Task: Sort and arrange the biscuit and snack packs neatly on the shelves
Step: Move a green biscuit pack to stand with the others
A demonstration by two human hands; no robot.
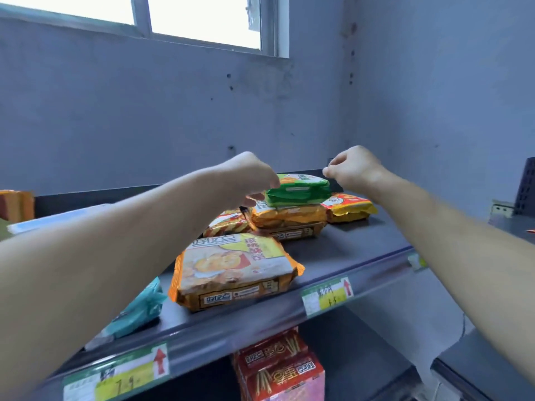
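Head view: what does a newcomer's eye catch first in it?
Two bare arms reach to a green pack atop an orange stack at the back of the shelf: the left hand at its left end, the right hand curled just above its right end. A big orange pack lies at the front edge.

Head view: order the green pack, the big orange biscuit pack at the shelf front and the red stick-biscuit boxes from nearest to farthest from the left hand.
1. The green pack, at the back of the shelf, right beside the left hand.
2. The big orange biscuit pack, at the front edge.
3. The red stick-biscuit boxes, one level down.
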